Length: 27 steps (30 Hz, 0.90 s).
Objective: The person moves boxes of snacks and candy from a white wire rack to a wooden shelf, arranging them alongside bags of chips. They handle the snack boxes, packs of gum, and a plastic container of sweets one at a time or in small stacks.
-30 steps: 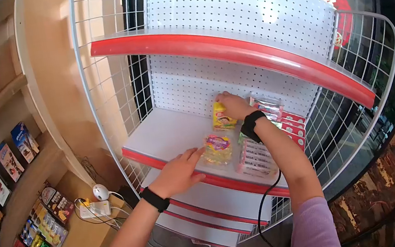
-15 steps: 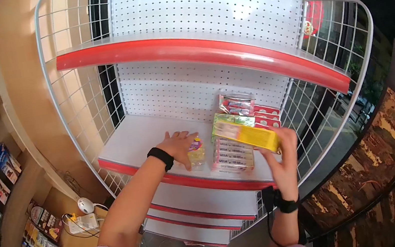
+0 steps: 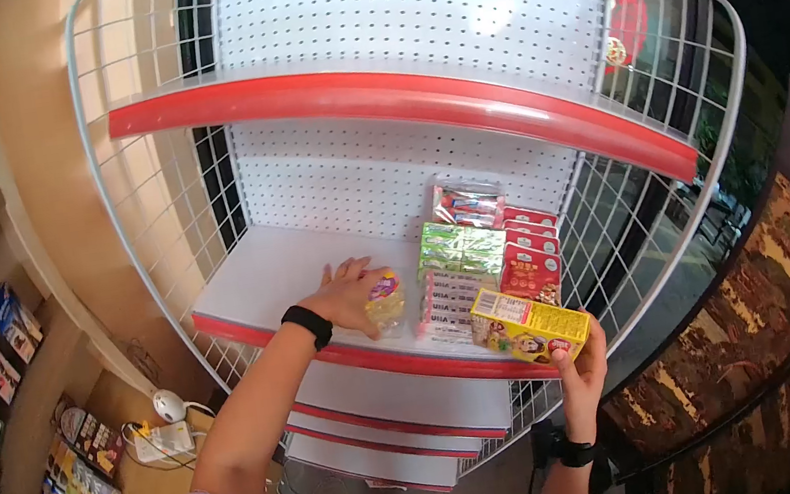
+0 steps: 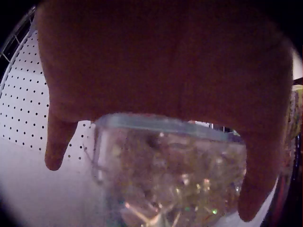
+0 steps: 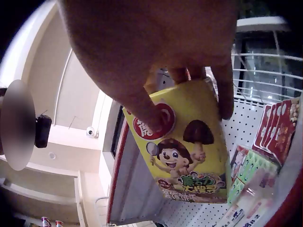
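Observation:
The right hand (image 3: 585,369) grips one end of a yellow box (image 3: 531,326) with a cartoon figure, held above the front right edge of the shelf. In the right wrist view, the thumb lies across the red logo of the yellow box (image 5: 182,146), and the other fingers are at its far side. On the shelf, the left hand (image 3: 347,299) rests with spread fingers at the left side of a clear candy bag (image 3: 387,310). The left wrist view shows the clear bag (image 4: 175,175) between the outstretched thumb and a finger of the left hand (image 4: 165,71).
Pink-striped packs (image 3: 450,302), green packs (image 3: 461,250), red packs (image 3: 530,270) and a clear-wrapped pack (image 3: 466,205) stand together at the shelf's right. A red-edged upper shelf (image 3: 375,103) hangs above; wire side panels (image 3: 141,197) flank it. Wooden shelves with snacks are at left.
The right hand has taken the yellow box from the back of the shelf to the front right, and its printed face has turned into view. The left hand has moved onto the clear bag's side.

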Available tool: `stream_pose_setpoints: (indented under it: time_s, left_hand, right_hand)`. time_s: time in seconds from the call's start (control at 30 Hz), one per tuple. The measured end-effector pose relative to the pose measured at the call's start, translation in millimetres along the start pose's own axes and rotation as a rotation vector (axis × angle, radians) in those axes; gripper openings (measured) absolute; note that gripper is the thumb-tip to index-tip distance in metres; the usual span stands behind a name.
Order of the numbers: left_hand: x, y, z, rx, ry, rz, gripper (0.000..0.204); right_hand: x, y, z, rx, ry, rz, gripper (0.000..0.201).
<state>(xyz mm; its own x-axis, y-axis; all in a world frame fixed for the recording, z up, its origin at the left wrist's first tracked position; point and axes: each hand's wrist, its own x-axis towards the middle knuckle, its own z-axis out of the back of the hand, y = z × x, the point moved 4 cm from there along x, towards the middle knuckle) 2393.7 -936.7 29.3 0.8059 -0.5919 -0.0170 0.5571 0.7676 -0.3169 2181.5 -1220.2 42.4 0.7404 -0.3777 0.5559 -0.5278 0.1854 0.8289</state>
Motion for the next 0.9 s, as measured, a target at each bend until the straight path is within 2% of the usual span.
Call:
stream_pose_setpoints:
  time_s: [0.07, 0.13, 0.17, 0.2, 0.27, 0.33, 0.37, 0.43, 0.5, 0.57, 0.6, 0.63, 0.67, 0.7, 0.73, 0.77, 0.8, 0.83, 0.87, 0.9]
  left_hand:
    - [-27.3, -15.2, 3.2, 0.127, -0.136, -0.171, 0.113]
    - [-76.2, -35.9, 17.6, -0.379, -0.138, -0.456, 0.103]
    - [-112.5, -44.4, 25.9, -0.591, -0.104, -0.497, 0.100]
    - [-145.8, -46.5, 26.0, -0.833, -0.041, -0.394, 0.101]
    - [-198.9, -46.7, 2.7, -0.859, -0.229, -0.407, 0.095]
    - [-246.3, -38.3, -25.1, -0.797, -0.300, -0.146, 0.088]
    - [-272.0, -40.1, -26.1, -0.870, -0.322, 0.010, 0.079]
    - [-312.0, -31.9, -55.6, -0.910, -0.331, 0.239, 0.065]
    - [-359.5, -29.2, -76.9, -0.838, -0.599, 0.268, 0.057]
    - [-412.2, -28.3, -88.6, -0.932, -0.782, 0.414, 0.050]
    - [-442.2, -29.0, -98.1, -0.853, -0.847, 0.550, 0.046]
    - [-470.8, -30.5, -107.6, -1.063, -0.880, 0.595, 0.049]
    - [-497.0, -38.7, -111.8, -1.289, -1.073, 0.651, 0.053]
    - [-522.9, -46.3, -114.4, -1.284, -1.205, 0.676, 0.057]
    - [-550.3, -48.9, -130.7, -1.287, -1.325, 0.782, 0.060]
    - [-579.9, -50.3, -149.6, -1.244, -1.372, 0.910, 0.061]
    - [-588.7, -59.5, -142.6, -1.204, -1.499, 0.870, 0.060]
    - [-612.6, -56.5, -160.8, -1.155, -1.512, 0.926, 0.055]
    - [-622.0, -63.0, -156.3, -1.168, -1.484, 1.059, 0.046]
    - [-631.4, -69.3, -153.2, -1.173, -1.461, 1.192, 0.037]
  right_hand:
    - [-0.6, -5.0, -12.0, 0.123, -0.022, -0.021, 0.055]
    - [-3.1, -8.8, -29.4, 0.153, 0.086, -0.062, 0.055]
    - [-6.8, -10.9, -44.0, 0.177, 0.154, -0.096, 0.055]
    - [-9.2, -12.2, -61.2, 0.204, 0.225, -0.108, 0.055]
    - [-18.7, -25.5, -100.2, 0.205, 0.427, -0.136, 0.053]
    - [-38.8, -37.8, -156.8, 0.244, 0.645, -0.163, 0.052]
    - [-50.7, -38.2, -184.2, 0.251, 0.726, -0.192, 0.051]
    - [-89.4, -19.6, -235.6, 0.296, 0.928, -0.156, 0.048]
    - [-116.5, -6.8, -271.7, 0.326, 1.170, -0.121, 0.045]
    - [-124.2, 16.9, -297.2, 0.516, 1.302, -0.253, 0.053]
    - [-110.1, 20.0, -301.1, 0.355, 1.252, 0.017, 0.054]
    - [-95.6, 26.7, -300.9, 0.165, 1.189, 0.269, 0.055]
    - [-75.1, 32.2, -296.1, 0.033, 1.084, 0.298, 0.057]
    - [-57.5, 36.3, -288.3, -0.095, 0.983, 0.327, 0.059]
    - [-39.8, 32.1, -274.4, -0.266, 0.838, 0.412, 0.064]
    - [-20.4, 24.2, -259.1, -0.434, 0.697, 0.494, 0.069]
    - [-3.6, 18.4, -247.6, -0.472, 0.664, 0.479, 0.069]
    - [14.1, 11.5, -237.0, -0.677, 0.602, 0.530, 0.077]
    - [31.1, 3.9, -228.6, -0.876, 0.545, 0.580, 0.085]
    - [49.3, -5.2, -224.7, -0.896, 0.534, 0.572, 0.085]
